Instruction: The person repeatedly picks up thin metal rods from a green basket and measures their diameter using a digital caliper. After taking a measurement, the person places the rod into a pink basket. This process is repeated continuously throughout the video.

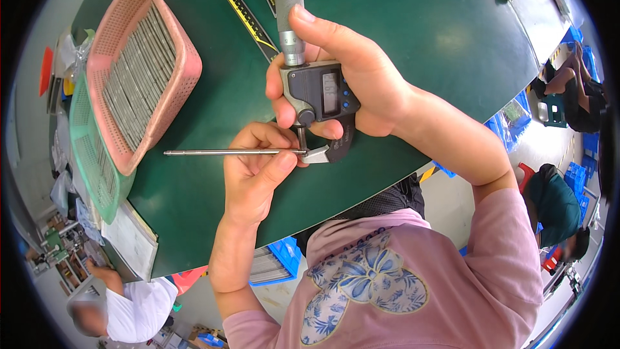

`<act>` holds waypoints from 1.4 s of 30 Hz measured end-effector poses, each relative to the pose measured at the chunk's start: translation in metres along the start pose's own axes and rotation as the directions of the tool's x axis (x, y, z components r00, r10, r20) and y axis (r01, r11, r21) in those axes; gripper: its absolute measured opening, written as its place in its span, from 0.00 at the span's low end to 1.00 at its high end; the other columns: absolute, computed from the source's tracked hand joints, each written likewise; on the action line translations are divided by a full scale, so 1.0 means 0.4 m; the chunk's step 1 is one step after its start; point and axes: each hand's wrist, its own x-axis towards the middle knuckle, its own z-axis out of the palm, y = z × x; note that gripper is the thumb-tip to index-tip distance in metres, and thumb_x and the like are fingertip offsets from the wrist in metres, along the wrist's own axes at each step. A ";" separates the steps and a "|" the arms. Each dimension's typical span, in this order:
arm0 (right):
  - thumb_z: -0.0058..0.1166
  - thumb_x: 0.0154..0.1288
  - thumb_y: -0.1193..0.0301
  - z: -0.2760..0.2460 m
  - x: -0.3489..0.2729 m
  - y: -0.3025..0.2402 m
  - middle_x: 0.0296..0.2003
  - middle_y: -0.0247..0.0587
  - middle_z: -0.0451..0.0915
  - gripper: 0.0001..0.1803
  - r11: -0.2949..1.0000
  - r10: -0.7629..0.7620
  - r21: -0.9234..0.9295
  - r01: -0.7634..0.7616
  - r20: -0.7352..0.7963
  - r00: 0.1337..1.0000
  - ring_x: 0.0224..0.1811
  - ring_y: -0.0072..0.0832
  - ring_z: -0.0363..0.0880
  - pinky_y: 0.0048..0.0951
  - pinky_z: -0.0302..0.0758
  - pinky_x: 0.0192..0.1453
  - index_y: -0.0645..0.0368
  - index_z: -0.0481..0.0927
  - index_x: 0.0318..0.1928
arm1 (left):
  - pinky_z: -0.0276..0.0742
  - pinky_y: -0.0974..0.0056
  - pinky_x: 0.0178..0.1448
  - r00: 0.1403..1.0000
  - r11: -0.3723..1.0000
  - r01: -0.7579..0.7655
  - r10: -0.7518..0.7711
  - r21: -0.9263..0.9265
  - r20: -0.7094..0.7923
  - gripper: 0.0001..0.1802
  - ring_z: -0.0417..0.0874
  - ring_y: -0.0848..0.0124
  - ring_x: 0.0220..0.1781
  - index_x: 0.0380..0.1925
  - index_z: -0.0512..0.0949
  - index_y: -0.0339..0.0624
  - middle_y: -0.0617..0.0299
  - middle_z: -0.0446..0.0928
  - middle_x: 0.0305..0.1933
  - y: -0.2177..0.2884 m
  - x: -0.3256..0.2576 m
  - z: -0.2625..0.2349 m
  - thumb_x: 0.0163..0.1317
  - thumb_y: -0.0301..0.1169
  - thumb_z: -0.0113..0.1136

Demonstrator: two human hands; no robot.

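Note:
My right hand (pixel 371 81) is wrapped round a digital micrometer (pixel 313 90), its thumb on the knurled barrel and its fingers behind the dark body. A small display faces up on the micrometer. My left hand (pixel 248 178) pinches a thin metal rod (pixel 206 152) near its right end. The rod lies level, pointing left, and its right end is at the gap between the micrometer's spindle and anvil. Fingertips partly cover that end, so I cannot tell whether the jaws touch the rod.
A pink basket (pixel 192 81) full of metal rods stands at the left on the green table (pixel 445 32), overlapping a green basket (pixel 106 203). Black-and-yellow scales (pixel 236 6) lie at the back. A blue bin (pixel 287 258) is below the table's front edge. A co-worker (pixel 142 307) is at lower left.

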 end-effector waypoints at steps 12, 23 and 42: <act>0.24 0.62 0.42 0.003 -0.005 -0.007 0.22 0.49 0.74 0.37 0.993 0.062 0.098 -0.062 0.003 0.998 0.10 0.24 0.63 0.19 0.62 0.13 0.67 0.72 0.34 | 0.75 0.68 0.39 1.000 0.999 -0.012 0.012 -0.036 0.000 0.08 0.76 0.72 0.32 0.29 0.69 0.35 0.55 0.73 0.34 0.001 0.000 -0.005 0.54 0.26 0.58; 0.28 0.60 0.40 -0.004 0.001 0.003 0.22 0.48 0.75 0.37 0.997 0.023 0.076 -0.025 0.030 0.999 0.10 0.23 0.65 0.18 0.62 0.11 0.67 0.73 0.32 | 0.74 0.69 0.38 1.000 0.999 -0.027 0.028 -0.026 0.007 0.09 0.76 0.72 0.32 0.29 0.70 0.36 0.56 0.74 0.33 0.002 0.001 -0.002 0.54 0.27 0.60; 0.27 0.63 0.43 0.001 -0.003 0.002 0.21 0.47 0.75 0.36 0.999 0.004 0.033 -0.005 0.022 1.000 0.09 0.23 0.64 0.19 0.62 0.12 0.66 0.73 0.31 | 0.74 0.68 0.38 1.000 1.000 0.010 -0.010 0.002 -0.013 0.11 0.75 0.72 0.31 0.29 0.70 0.34 0.56 0.73 0.32 0.002 0.001 -0.009 0.55 0.30 0.59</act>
